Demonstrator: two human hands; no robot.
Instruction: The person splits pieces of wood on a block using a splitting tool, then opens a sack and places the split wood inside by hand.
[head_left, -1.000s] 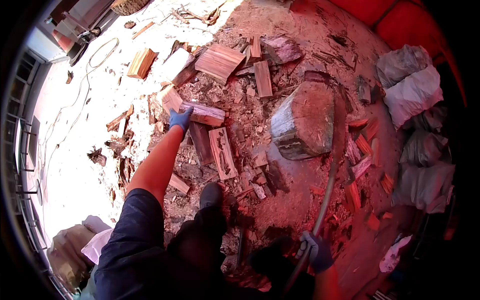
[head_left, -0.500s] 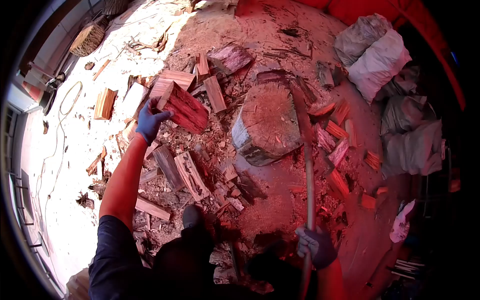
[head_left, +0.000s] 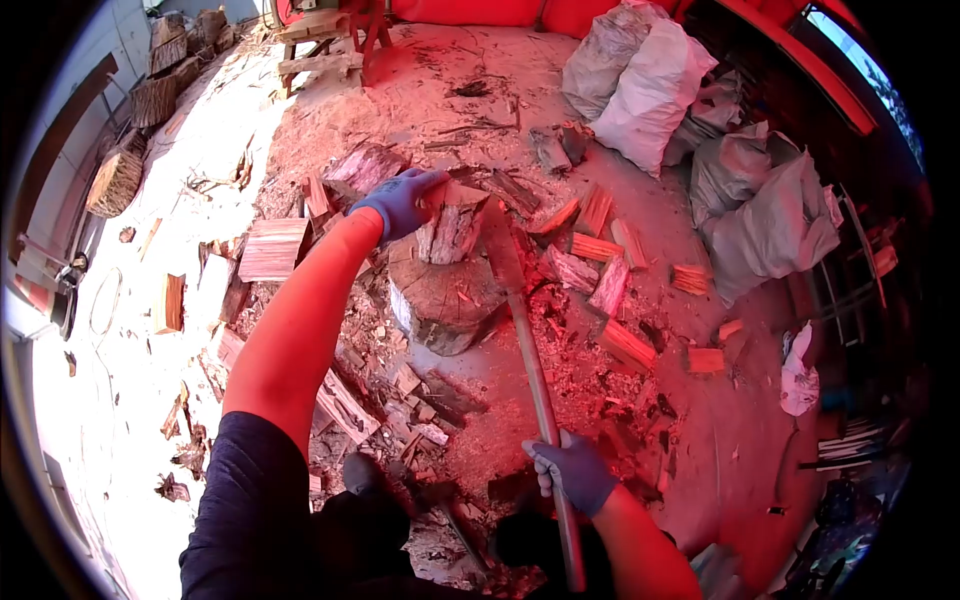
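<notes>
Well, my left hand (head_left: 402,204) gripping a log (head_left: 452,230), at the far edge of the stump (head_left: 440,305), right hand (head_left: 575,472) gripping a handle (head_left: 533,370)

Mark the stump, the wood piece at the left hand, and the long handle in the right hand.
Stump (head_left: 437,291), head view: its top face.
Wood piece (head_left: 452,228), head view: its near side.
Long handle (head_left: 534,380), head view: the middle of its shaft.

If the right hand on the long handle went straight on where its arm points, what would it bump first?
Probably the stump, passing over low wood scraps. Height is hard to judge, so the right hand might pass above it.
</notes>
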